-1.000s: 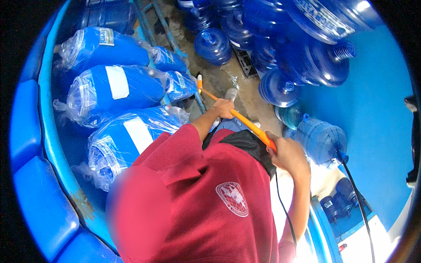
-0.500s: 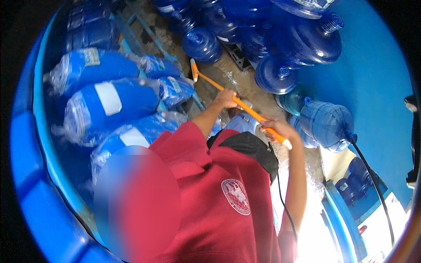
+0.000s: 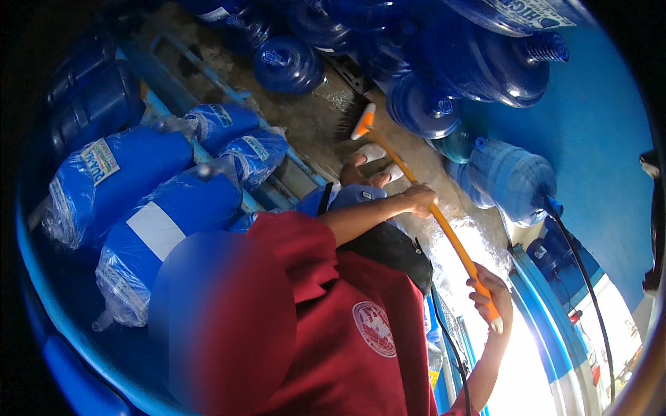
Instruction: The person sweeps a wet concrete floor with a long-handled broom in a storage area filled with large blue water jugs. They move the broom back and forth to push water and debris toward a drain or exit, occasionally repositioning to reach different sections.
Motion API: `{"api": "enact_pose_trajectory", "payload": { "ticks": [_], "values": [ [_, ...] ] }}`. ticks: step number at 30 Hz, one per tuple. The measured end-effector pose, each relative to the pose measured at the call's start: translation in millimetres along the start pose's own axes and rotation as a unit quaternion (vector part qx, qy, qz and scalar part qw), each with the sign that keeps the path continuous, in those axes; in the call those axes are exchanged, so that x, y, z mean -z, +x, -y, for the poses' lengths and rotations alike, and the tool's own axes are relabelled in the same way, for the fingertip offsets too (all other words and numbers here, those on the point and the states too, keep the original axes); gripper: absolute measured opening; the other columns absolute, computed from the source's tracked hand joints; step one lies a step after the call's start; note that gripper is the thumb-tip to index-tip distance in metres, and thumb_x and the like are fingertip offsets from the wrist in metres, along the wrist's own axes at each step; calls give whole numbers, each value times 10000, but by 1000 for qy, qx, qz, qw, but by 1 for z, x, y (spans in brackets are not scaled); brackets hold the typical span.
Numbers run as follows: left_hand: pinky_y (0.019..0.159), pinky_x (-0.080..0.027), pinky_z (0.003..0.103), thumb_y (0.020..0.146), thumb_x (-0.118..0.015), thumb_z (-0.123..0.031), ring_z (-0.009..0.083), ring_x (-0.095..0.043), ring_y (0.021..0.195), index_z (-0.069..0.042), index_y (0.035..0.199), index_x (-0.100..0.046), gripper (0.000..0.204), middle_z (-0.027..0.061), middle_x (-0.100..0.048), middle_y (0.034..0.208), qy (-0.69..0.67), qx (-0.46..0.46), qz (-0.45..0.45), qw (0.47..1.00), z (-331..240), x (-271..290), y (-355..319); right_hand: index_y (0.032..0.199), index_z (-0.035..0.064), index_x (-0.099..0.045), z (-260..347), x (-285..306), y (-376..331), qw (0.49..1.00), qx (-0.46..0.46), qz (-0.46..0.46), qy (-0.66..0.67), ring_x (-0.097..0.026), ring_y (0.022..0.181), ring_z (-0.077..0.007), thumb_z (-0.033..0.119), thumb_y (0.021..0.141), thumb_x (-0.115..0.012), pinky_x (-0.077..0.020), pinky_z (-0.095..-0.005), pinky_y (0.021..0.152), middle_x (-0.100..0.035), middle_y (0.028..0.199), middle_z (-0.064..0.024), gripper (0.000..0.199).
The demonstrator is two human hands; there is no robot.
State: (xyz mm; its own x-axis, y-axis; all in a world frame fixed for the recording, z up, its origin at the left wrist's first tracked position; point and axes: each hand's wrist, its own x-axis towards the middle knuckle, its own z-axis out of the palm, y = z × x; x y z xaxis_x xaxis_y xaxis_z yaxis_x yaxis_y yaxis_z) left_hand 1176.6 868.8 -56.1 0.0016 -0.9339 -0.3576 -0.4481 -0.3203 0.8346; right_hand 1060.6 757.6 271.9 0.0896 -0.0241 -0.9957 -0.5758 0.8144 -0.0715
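Observation:
A long orange push broom [image 3: 454, 239] slants across the middle of the view. My left hand [image 3: 420, 200] is wrapped around its handle partway along. Near the pale end cap, my right hand [image 3: 491, 291] grips the handle, its fingers curled around it. At the far end, the orange and white broom head [image 3: 363, 122] has dark bristles spread on the wet floor [image 3: 409, 149]. The head lies just left of an upright blue water jug [image 3: 424, 105], and my feet in light footwear [image 3: 373, 152] are close below it.
Plastic-wrapped blue containers [image 3: 180, 215] rest on a blue metal rack [image 3: 208, 69] at the left. Many blue jugs [image 3: 288, 64] crowd the far side. Against the blue wall [image 3: 590, 118], a clear-blue jug [image 3: 513, 179] lies near a black cable [image 3: 586, 284]. Bright light fills the doorway at lower right.
The broom head has moved right along the floor, nearer to my feet. Both hands have shifted right and nearer, still gripping the handle. The view has turned slightly.

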Motion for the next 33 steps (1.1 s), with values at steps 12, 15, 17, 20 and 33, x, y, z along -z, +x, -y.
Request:
{"api": "enact_pose_trajectory", "payload": {
  "ticks": [12, 15, 17, 20, 33],
  "values": [
    [724, -484, 487, 730, -616, -360, 363, -654, 693, -60, 694, -687, 310, 180, -653, 688, 12, -157, 85, 984, -7, 44, -16, 1433, 58, -391, 15, 21, -86, 957, -21, -35, -289, -405, 403, -71, 23, 897, -558, -326, -210, 356, -524, 655, -31, 563],
    [746, -488, 483, 771, -602, -365, 384, -659, 755, -39, 736, -685, 338, 215, -653, 745, -12, -75, 131, 988, 33, 60, -40, 1413, 44, -416, 27, 13, -47, 974, -39, 15, -224, -395, 395, -52, 89, 933, -548, -310, -192, 347, -514, 660, -35, 500],
    [751, -495, 487, 808, -612, -349, 374, -665, 785, -56, 798, -701, 307, 218, -659, 763, 8, -2, 104, 995, 68, 66, -62, 1412, 55, -422, 31, -8, -7, 963, -46, 33, -263, -390, 402, -44, 127, 943, -550, -314, -179, 358, -505, 658, -25, 492],
    [799, -493, 489, 849, -600, -362, 365, -658, 876, -67, 854, -709, 315, 200, -679, 841, 86, 63, 27, 994, 107, 64, -87, 1419, 122, -432, 16, -40, 44, 951, -24, 115, -287, -425, 467, -59, 173, 954, -552, -340, -188, 388, -525, 719, -24, 483],
    [839, -502, 457, 601, -765, -287, 283, -614, 1018, -133, 906, -708, 346, 110, -658, 915, 104, -97, 65, 988, 33, -76, 41, 1414, 84, -421, -58, -16, -31, 993, -5, -113, -33, -385, 466, -40, 201, 965, -515, -291, -168, 381, -531, 804, -38, 473]
  ]
}}
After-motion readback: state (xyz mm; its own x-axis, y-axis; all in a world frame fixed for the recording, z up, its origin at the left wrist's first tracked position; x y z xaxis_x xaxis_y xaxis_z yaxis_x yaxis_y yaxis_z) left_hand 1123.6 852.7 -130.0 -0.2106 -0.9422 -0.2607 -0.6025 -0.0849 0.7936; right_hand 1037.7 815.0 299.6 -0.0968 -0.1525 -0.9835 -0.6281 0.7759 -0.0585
